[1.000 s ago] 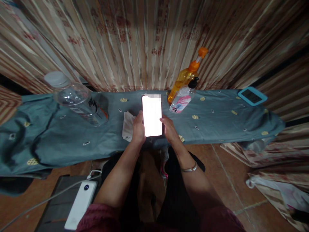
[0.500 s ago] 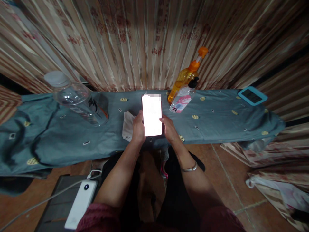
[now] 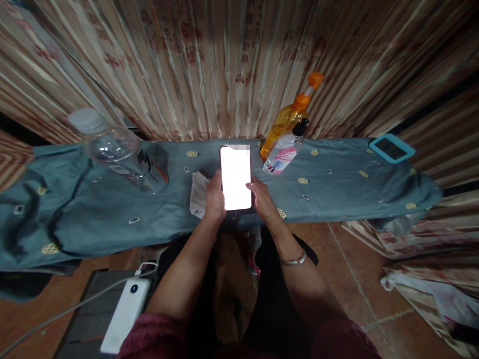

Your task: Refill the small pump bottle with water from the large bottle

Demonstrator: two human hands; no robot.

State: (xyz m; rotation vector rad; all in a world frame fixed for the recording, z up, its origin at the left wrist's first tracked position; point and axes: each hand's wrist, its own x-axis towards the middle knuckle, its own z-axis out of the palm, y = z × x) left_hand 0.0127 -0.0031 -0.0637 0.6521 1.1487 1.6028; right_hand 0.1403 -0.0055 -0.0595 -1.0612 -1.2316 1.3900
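Observation:
A smartphone (image 3: 236, 179) with a glaring white screen is held upright in the middle, above the cloth-covered table. Around its left edge my left hand (image 3: 215, 198) is closed. My right hand (image 3: 263, 200) grips the right edge, its thumb reaching over the lower right of the screen. What the screen displays is washed out. A crumpled white tissue (image 3: 198, 195) lies just left of my left hand. Beyond my right hand stand a pump bottle of clear liquid with a pink label (image 3: 281, 155) and a taller amber pump bottle (image 3: 281, 125) with an orange top.
A big clear plastic bottle (image 3: 125, 154) with a white cap stands left on the teal cloth (image 3: 318, 202). A blue-framed digital clock (image 3: 392, 148) sits at the right end. Below left, a white power bank (image 3: 126, 315) has a cable plugged in. Striped curtains (image 3: 217, 65) hang behind.
My right thumb has shifted very slightly left over the screen. Otherwise the hands, the phone and the things on the table keep their places.

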